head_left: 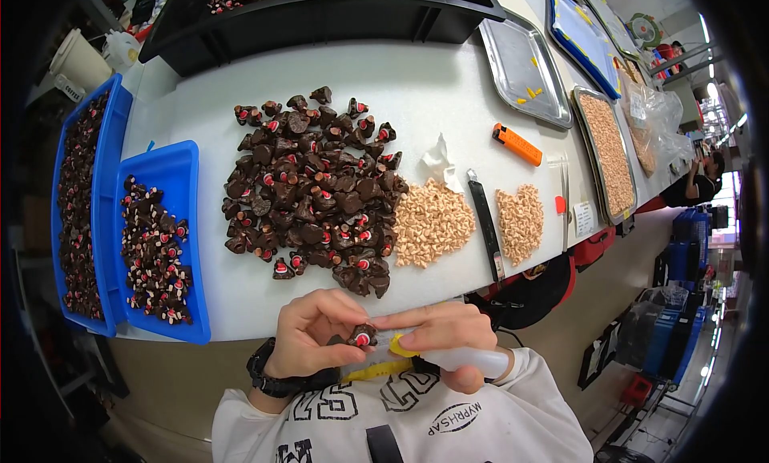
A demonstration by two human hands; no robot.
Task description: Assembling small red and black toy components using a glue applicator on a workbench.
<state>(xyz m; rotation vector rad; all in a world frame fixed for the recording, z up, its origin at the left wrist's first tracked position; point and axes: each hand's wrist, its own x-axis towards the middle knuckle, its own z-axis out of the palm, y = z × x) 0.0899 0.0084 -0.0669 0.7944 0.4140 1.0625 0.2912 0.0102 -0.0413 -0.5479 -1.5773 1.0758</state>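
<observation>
Your own two hands are what's closest, down at six o'clock by the near edge of the tabletop (448, 78). Left hand (311, 328): thumb and index fingers pinched in around a small brown figure (364, 336), gap no wider than the piece, red-and-white bit showing. Right hand (450, 330): fingers wrapped around what looks like a whitish squeeze bottle (483, 361), yellow collar (403, 347) pointing to nine o'clock, at the figure. Can't tell if the tip touches it.

I'd guess you're putting a dab on the figure. If so, let your right index rest on the left hand so both move together, and roll the figure with your thumb instead of twisting your wrist. Squeeze lightly, one tiny drop, and don't wet your fingertips or they'll probably stick.

From your hands, the brown pile (300, 187) is at eleven o'clock, the beige bits (434, 225) at one, so small reaches. Blue tray (190, 251) sits toward ten; I'd mind the slim black tool (482, 223) past one.
</observation>
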